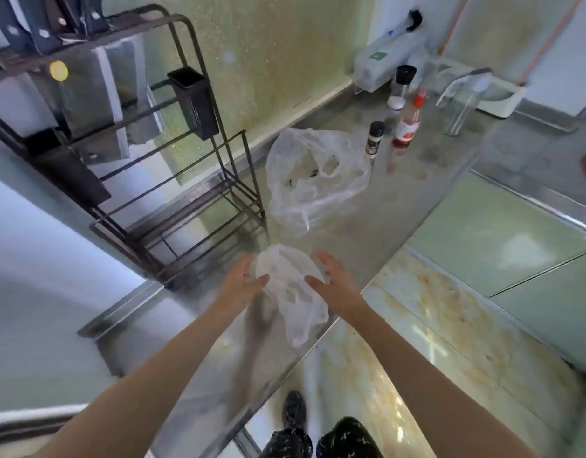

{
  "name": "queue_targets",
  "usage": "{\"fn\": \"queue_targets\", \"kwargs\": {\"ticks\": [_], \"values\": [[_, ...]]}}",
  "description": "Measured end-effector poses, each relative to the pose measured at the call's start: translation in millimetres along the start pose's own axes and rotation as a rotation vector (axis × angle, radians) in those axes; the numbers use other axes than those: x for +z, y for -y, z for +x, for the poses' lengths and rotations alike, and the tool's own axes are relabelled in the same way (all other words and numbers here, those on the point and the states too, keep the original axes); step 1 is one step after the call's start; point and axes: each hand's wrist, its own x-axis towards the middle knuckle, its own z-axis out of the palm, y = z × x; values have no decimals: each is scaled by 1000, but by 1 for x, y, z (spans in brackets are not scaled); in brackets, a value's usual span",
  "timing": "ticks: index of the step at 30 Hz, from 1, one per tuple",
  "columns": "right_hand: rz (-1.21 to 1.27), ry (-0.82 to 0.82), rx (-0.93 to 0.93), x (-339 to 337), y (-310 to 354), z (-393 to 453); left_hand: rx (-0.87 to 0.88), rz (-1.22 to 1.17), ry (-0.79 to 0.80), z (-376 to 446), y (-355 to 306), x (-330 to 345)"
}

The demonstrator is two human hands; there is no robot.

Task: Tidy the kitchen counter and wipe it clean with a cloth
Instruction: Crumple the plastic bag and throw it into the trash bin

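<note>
both hands on the small bag (293,292) at the bench (367,226) front edge: left hand (242,282) and right hand (331,280) cup it from either side, fingers lightly curled, probably scrunching it for binning. bigger bag (314,176) lies behind, beside the rack (185,206).

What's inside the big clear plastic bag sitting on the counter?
Through the clear plastic bag a few small dark and pale scraps show near its middle. The crumpled film blurs them, so what they are, and anything beneath its folds, cannot be told.
</note>
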Motion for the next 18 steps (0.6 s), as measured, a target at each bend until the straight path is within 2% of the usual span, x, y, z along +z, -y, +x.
{"fn": "queue_targets", "kwargs": {"ticks": [3,6,8,11,14,18], "values": [[-72,-21,75,3,-1,16,-98,51,-73,14,3,4],[-94,70,213,11,-9,29,-233,3,-76,33,11,17],[-128,128,240,15,-16,39,-299,9,-99,51,12,30],[-112,199,230,16,-21,51,-311,76,-151,65,4,46],[-45,184,249,5,-21,66,-309,103,-175,72,-4,48],[105,127,258,-19,-22,87,-270,118,-65,81,-15,32]]}}
